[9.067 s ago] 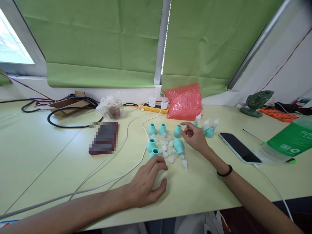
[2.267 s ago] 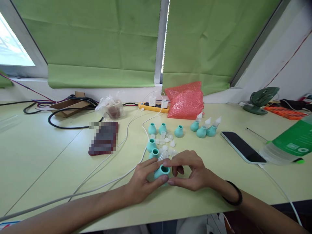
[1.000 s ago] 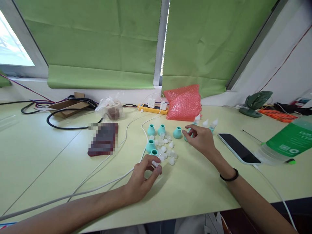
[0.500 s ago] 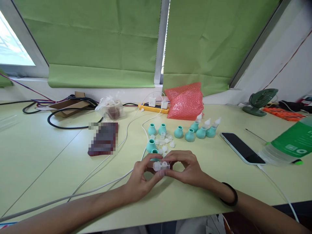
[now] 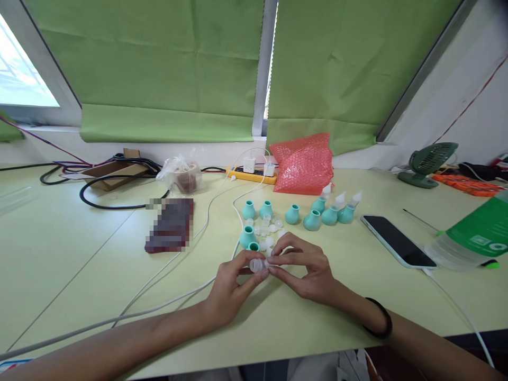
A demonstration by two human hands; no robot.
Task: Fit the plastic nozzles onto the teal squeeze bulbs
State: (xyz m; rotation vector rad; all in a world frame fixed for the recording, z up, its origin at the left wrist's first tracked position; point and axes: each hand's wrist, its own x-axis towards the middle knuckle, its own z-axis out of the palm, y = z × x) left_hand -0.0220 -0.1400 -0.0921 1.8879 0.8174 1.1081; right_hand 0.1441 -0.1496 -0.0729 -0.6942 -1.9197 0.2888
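Between both hands is a small clear plastic fitting, held low over the table. My left hand pinches it between thumb and fingers. My right hand pinches its other end, and the fingertips hide that part. Just beyond the hands stand several open-necked teal rubber bulbs. Loose translucent plastic pieces lie among them. Farther right, three teal bulbs carry clear pointed tips.
A phone on a white cable and a green-labelled bottle lie at right. Behind are a red bubble-wrap pouch, a yellow power strip and a small green fan. White cables cross the table at left.
My right hand's fingers have shifted on the fitting, with the index finger raised and then bent over its right end. My left hand keeps its pinch, nearly still.
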